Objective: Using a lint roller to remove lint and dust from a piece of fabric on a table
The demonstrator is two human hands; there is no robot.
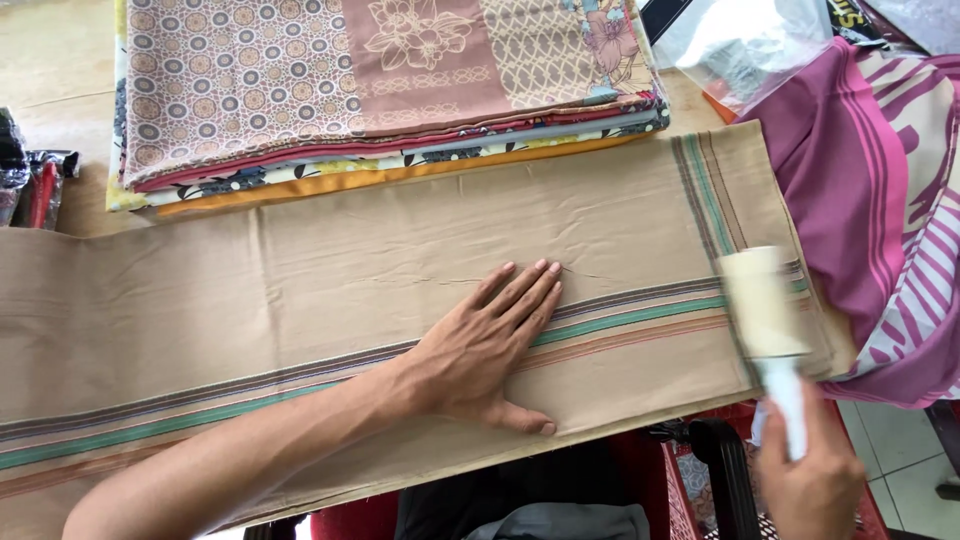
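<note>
A long tan cloth (330,260) with green, brown and orange stripes lies flat across the table. My left hand (487,345) rests palm down on it, fingers spread, near the striped band. My right hand (812,478) grips the white handle of a lint roller (765,305) at the lower right. The roller's pale drum sits on the cloth's right end, blurred by motion.
A stack of folded patterned fabrics (380,90) lies behind the cloth. A magenta and white striped cloth (890,200) is bunched at right, with a clear plastic bag (740,40) above it. Dark packets (30,180) sit at the left edge. A red basket (700,480) stands below the table edge.
</note>
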